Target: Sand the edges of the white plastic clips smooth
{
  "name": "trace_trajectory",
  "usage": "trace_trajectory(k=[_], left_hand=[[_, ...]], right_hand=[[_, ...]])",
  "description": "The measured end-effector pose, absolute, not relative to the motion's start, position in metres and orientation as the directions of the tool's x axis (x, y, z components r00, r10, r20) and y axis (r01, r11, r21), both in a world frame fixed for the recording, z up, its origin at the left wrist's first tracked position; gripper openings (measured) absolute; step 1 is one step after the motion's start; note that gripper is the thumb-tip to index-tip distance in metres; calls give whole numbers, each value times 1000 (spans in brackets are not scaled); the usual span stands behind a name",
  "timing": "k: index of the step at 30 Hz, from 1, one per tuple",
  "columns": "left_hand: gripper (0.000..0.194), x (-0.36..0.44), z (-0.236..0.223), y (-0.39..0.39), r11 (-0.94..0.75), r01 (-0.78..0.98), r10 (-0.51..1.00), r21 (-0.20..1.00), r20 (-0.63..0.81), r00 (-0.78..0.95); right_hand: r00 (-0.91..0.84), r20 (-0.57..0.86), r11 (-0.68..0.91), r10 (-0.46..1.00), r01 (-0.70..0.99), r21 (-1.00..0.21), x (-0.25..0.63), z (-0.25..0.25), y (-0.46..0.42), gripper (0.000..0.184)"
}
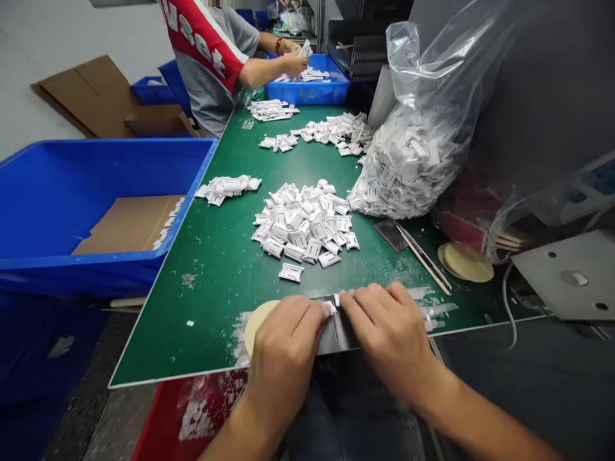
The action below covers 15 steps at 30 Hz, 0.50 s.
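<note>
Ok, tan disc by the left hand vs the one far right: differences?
The near tan disc is partly hidden by the left hand; the far tan disc lies uncovered. The near disc sits at the green mat's front edge, the far disc at its right. The far disc overlaps another; the near shows alone. Both are round, flat and pale tan.

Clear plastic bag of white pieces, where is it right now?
In the head view, the plastic bag sits at the far right of the green mat, beside the large white pile.
</note>
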<state>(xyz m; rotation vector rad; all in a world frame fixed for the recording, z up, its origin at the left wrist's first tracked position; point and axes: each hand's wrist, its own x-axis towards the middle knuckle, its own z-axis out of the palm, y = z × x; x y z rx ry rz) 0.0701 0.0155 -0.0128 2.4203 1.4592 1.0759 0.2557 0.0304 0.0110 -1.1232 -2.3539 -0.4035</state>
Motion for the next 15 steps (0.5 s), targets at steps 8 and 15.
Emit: trace_trajectory(k=[8,15], left_hand=[[13,69,-10,14,-527,731,815,433,499,293],[15,70,-12,17,-527,734,816,428,496,296]], right_hand=[[-552,553,640,624,767,44,257,9,24,23],[-566,539,644,623,763,57,254,11,34,22]])
